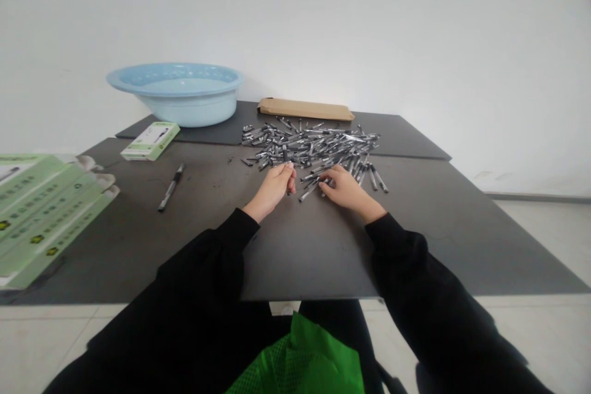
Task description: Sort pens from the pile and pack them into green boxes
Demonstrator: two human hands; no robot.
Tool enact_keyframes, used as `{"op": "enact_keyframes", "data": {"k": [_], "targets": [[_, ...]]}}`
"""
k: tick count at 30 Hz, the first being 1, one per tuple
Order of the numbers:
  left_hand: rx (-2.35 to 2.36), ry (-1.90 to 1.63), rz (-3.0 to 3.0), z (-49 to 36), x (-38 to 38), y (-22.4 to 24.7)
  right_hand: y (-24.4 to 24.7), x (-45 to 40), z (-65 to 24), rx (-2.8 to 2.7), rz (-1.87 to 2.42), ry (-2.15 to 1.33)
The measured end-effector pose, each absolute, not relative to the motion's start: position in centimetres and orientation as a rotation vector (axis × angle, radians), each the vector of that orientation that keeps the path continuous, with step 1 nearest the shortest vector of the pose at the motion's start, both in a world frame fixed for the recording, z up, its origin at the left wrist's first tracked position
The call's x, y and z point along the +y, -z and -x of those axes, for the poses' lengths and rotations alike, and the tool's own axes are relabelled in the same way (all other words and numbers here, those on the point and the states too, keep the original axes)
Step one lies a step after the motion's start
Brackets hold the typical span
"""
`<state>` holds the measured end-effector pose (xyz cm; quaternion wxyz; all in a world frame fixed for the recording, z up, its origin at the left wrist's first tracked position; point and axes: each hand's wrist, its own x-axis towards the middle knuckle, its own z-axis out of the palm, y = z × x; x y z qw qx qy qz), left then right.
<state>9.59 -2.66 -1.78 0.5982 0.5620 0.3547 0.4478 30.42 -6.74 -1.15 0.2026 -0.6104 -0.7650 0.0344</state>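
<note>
Grey sheet surfacing is presented by the worktop (415, 203), on which a loose pile of pens (318, 144) with clear barrels and dark ends is spread, mainly beyond the two hands and across the seam between the near and far panels. One upright pen (285, 152) is grasped by the left hand (277, 183), its fingers closed around the barrel; the dark upper end is exposed above the fist, at the near left edge of the pile. The right hand (345, 188) is placed at the near edge of the pile, with its fingers curled down over several pens — whether any of these is gripped cannot be told, as the fingertips are partly hidden. Both forearms are covered by black sleeves (198, 271). A single pen (171, 188) is positioned apart from the pile, to the left of the left hand, and is laid at a slant. Beyond it, a green-and-white carton (150, 141) is laid flat just in front of a light-blue basin (189, 109), which is stood on the far panel. Several green cartons (44, 215) are grouped at the left edge of the worktop, with white flaps showing. A long brown cardboard package (305, 109) is laid behind the pile, near the white wall (295, 12). Green material (318, 363) is seen over the lap — below the near edge of the worktop.
</note>
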Motion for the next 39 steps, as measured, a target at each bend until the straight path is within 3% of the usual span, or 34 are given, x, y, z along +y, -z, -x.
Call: {"op": "enact_keyframes", "data": {"k": [3,8,24,32,39], "targets": [[0.825,-1.053,-1.318,-9.5,-2.7,1.8,1.8,-7.0,-30.2,-2.083,1.786,0.061],[0.841,-1.058,-1.354,-9.7,-2.9,1.7,3.1,-7.7,-29.5,-2.192,2.042,-0.131],[0.904,-1.114,-1.444,-9.3,-2.6,1.3,3.3,-7.3,-26.9,-2.23,1.85,-0.154],[0.943,-1.123,-1.326,-9.0,-2.1,1.3,0.8,-5.3,-39.8,-1.46,2.13,0.23],[0.941,-1.108,-1.409,-9.4,-2.2,1.7,4.8,-4.2,-47.1,-1.363,2.293,-0.172]]}}
